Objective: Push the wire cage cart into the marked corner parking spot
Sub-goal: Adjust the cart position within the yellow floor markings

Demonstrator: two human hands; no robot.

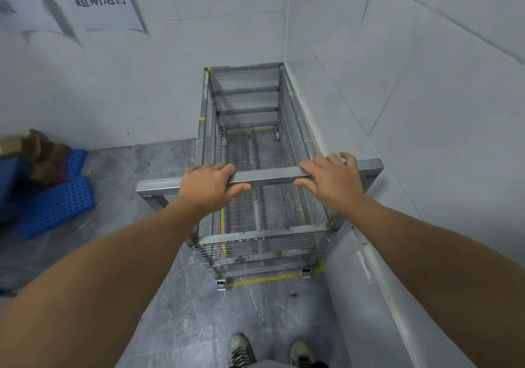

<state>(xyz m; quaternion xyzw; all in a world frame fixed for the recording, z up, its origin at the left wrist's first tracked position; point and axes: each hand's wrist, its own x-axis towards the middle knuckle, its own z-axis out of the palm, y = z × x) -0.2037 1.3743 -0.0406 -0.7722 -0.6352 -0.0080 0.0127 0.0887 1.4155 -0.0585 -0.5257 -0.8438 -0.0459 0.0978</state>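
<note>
A tall, empty wire cage cart (264,242) of grey metal stands in the corner where two white tiled walls meet. Its far end is against the back wall and its right side runs along the right wall. Yellow floor tape (265,279) shows just under the cart's near edge, between its near casters, and more yellow tape is seen through the mesh. My left hand (208,184) and my right hand (331,180) both grip the flat metal handle bar (267,175) at the near end, thumbs under the bar.
Blue perforated plastic pallets (56,205) with cardboard boxes (25,151) lie on the grey marble floor at the left. Paper signs (102,6) hang on the back wall. A white wall ledge (366,271) runs along the right. My shoes (241,350) are at the bottom.
</note>
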